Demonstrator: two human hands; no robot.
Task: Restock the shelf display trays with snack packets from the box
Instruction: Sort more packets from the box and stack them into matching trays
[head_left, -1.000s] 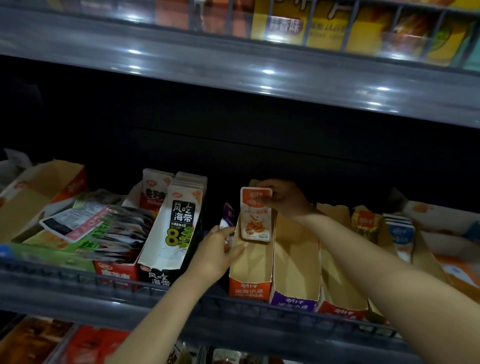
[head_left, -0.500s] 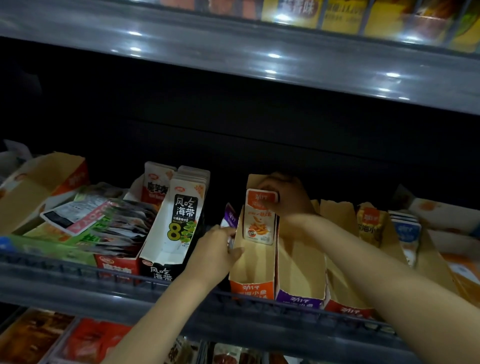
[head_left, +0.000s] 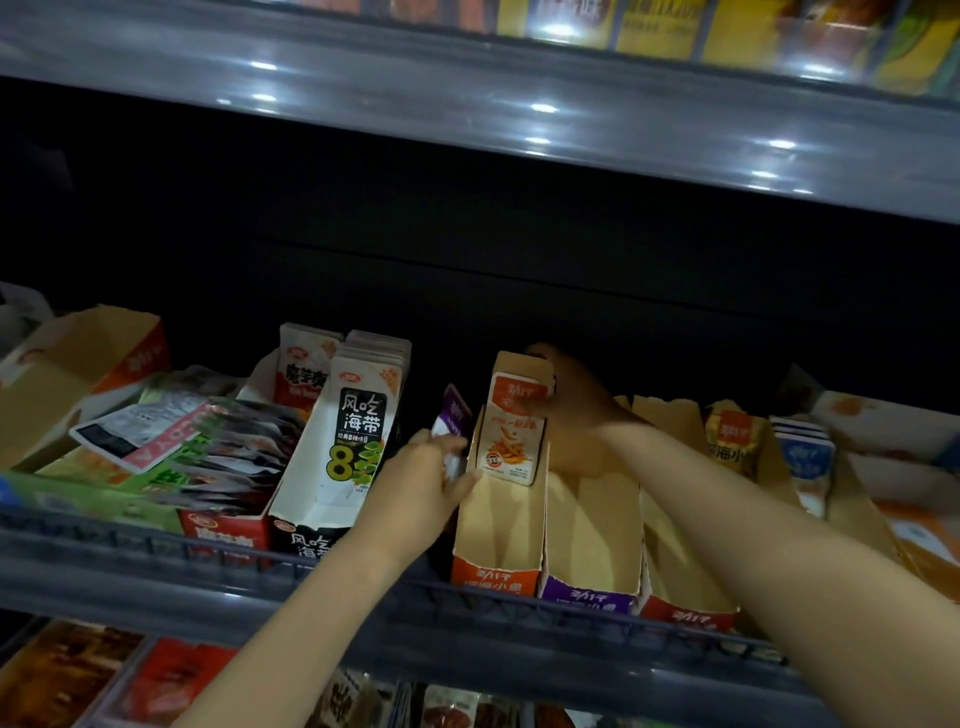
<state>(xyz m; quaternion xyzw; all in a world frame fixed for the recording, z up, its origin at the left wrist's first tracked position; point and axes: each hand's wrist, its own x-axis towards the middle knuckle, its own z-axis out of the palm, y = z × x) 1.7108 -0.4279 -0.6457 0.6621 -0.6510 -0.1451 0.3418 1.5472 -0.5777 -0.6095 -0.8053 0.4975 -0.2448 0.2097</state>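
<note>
Near edge: lower shelf packets, blurred. Above them is the wire shelf rail; both forearms cross over it.

Left grip sits in the gap between the black kelp tray and the orange tray. Its fingers are curled round a purple packet, whose top sticks up past the knuckles. I can't tell whether it holds one packet or several.

Right arm comes in diagonally over the purple tray and red tray; both show bare cardboard inside. Right grip is at the back of the orange tray and pinches the top corner of an orange packet, thumb on its face. The packet is upright inside the tray, leaning on the rear wall, lower edge down between the side walls.

Left side: kelp packets fill the black tray, and a fanned stack of silver packets lies in the next one. A tilted cardboard box is further left.

Right side: a yellow packet and blue packets stand past the right forearm.

Far: dark back panel, then the upper shelf overhead.
</note>
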